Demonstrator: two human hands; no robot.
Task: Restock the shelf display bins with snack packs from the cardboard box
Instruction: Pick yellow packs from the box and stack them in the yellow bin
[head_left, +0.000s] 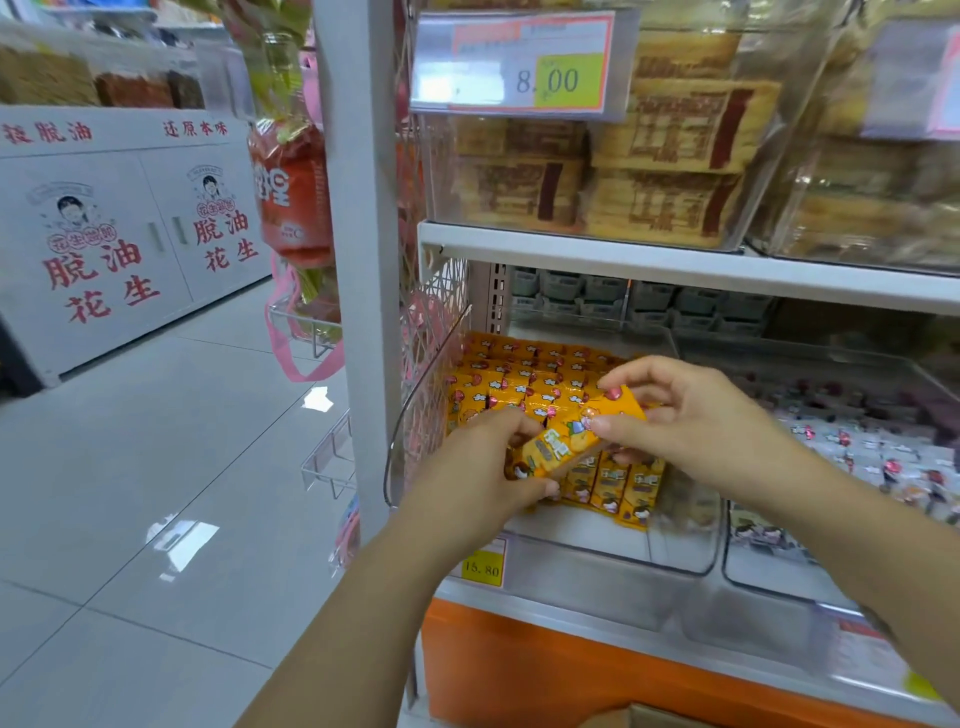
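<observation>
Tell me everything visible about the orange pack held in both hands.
The orange pack is a glossy, oblong wrapped snack printed with cartoon figures and white lettering. It is held tilted, right end higher, above the clear bin of matching packs. The left hand grips its lower end; the right hand pinches its upper end between thumb and fingers.

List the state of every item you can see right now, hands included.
left hand: grips the yellow snack pack's lower end.
right hand: pinches its upper end.
yellow snack pack: held tilted above the bin, not yet placed.
lower clear bin: partly filled with rows of yellow packs, bare floor at front.
upper clear bin: stacked nearly full with brown packs.
</observation>
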